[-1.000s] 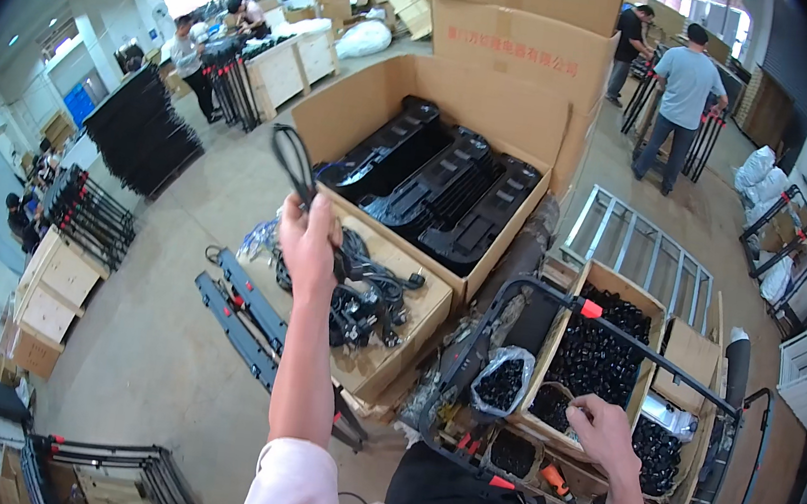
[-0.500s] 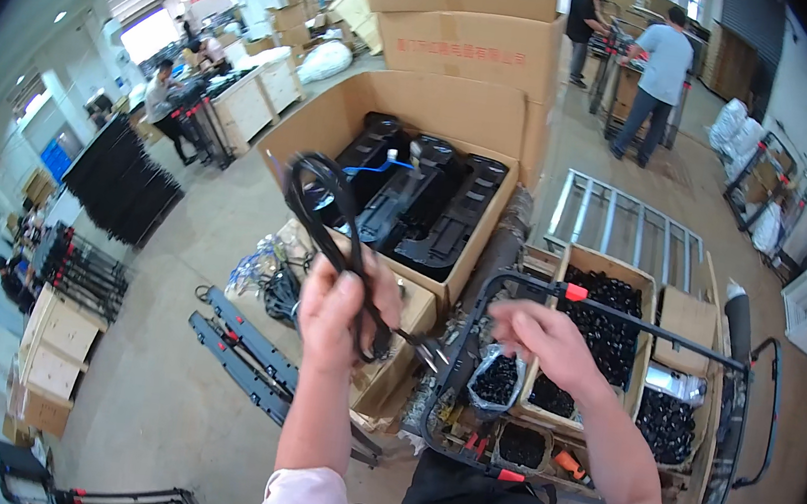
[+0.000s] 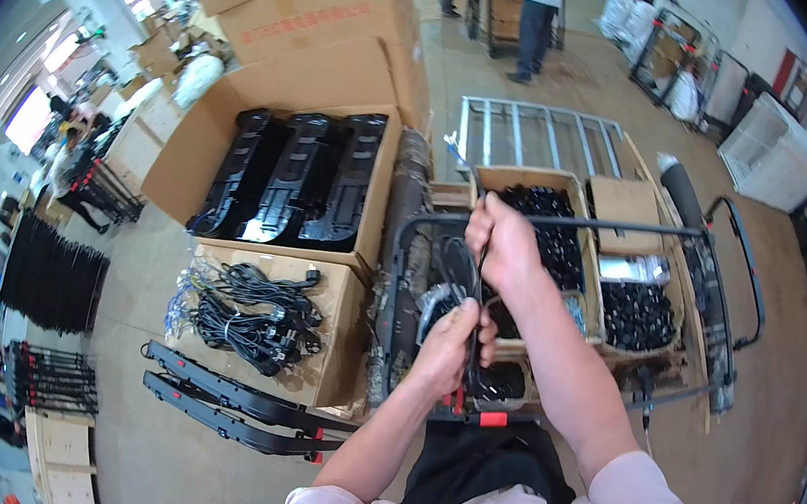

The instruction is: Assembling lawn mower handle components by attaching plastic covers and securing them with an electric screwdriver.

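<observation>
Black cable (image 3: 457,264) is sitting in the middle, looped, with both hands closing around it. Right hand (image 3: 503,244) is gripping it at the top, at twelve o'clock. Left hand (image 3: 448,343) is squeezing it at six o'clock. Cart (image 3: 721,291) with boxes of black parts (image 3: 638,311) is waiting at three o'clock. Box of cables (image 3: 254,319) is lying at nine o'clock.

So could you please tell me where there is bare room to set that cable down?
Both hands, left and right, hold the black cable over the cart, whose boxes are packed with black parts. Bare room: the cardboard top right of the cable pile, and open floor left of that box.
</observation>
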Demonstrator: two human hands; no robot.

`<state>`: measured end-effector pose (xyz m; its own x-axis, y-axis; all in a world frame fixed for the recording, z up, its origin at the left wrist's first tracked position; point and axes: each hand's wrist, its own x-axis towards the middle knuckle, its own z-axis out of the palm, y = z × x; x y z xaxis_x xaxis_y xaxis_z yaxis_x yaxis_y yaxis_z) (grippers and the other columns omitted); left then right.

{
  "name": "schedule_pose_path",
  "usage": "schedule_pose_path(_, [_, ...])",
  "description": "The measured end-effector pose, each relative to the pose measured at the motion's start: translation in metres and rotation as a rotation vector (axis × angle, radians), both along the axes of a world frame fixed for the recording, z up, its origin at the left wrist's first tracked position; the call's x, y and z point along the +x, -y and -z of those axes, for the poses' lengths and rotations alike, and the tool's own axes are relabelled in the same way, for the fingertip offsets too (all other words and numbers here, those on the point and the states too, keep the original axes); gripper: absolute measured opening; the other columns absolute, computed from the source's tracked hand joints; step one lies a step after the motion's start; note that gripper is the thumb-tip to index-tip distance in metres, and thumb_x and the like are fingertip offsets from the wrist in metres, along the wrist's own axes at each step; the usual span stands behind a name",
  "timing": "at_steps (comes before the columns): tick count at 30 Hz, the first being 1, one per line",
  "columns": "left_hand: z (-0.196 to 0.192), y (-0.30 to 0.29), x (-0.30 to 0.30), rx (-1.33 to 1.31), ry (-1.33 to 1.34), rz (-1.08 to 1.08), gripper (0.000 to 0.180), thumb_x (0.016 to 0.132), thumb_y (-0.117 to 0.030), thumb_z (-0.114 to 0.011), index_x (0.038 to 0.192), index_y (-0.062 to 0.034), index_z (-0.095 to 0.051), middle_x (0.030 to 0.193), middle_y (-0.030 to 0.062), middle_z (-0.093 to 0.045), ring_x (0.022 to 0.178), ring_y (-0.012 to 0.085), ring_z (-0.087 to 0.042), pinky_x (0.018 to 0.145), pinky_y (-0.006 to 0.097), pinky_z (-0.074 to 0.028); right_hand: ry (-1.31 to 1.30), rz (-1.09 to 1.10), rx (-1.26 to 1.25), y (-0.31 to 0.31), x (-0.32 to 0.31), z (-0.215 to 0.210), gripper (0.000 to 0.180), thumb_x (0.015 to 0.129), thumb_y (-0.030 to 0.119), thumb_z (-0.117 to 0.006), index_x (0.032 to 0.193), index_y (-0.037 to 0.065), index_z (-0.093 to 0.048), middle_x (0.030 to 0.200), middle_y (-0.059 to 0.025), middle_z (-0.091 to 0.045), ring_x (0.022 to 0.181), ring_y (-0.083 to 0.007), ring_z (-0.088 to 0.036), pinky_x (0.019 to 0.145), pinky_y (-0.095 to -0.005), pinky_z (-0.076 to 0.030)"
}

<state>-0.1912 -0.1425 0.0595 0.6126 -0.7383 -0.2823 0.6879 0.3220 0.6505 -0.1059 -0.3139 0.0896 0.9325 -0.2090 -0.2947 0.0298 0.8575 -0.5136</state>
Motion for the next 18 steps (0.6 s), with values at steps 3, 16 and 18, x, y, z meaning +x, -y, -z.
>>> schedule_pose_path(3, [0.002, 0.016, -0.019, -0.123, -0.153, 0.188, 0.038, 0.113, -0.048, -0.046, 0.097, -0.0134, -0.051, 0.080, 0.0001, -0.051, 0.067, 0.0131, -0.053, 0.059, 0.029, -0.048, -0.104, 0.218, 0.025, 0.053, 0.001, -0.008, 0.025, 0.112, 0.027, -0.046, 0.093, 0.012, -0.053, 0.065, 0.0067, -0.037, 0.048, -0.0084, -0.031, 0.044, -0.0279, -0.025])
schedule_pose_path(16, [0.022, 0.034, -0.117, 0.240, 0.216, 0.279, 0.035, 0.113, -0.042, -0.046, 0.102, -0.0096, -0.051, 0.086, 0.0021, -0.055, 0.063, 0.0120, -0.054, 0.053, 0.028, -0.047, -0.009, 0.352, -0.179, 0.150, -0.098, -0.023, 0.021, 0.111, 0.026, -0.049, 0.097, 0.011, -0.054, 0.067, 0.0061, -0.040, 0.048, -0.0079, -0.032, 0.044, -0.0275, -0.027])
schedule_pose_path(18, [0.036, 0.029, -0.123, 0.440, 0.329, 0.388, 0.033, 0.110, -0.033, -0.053, 0.119, -0.0021, -0.059, 0.108, 0.0112, -0.065, 0.085, 0.0204, -0.067, 0.078, 0.034, -0.057, 0.046, 0.291, -0.174, 0.139, -0.146, -0.045, 0.025, 0.114, 0.029, -0.048, 0.099, 0.010, -0.054, 0.067, 0.0077, -0.035, 0.051, -0.0074, -0.029, 0.046, -0.0258, -0.026])
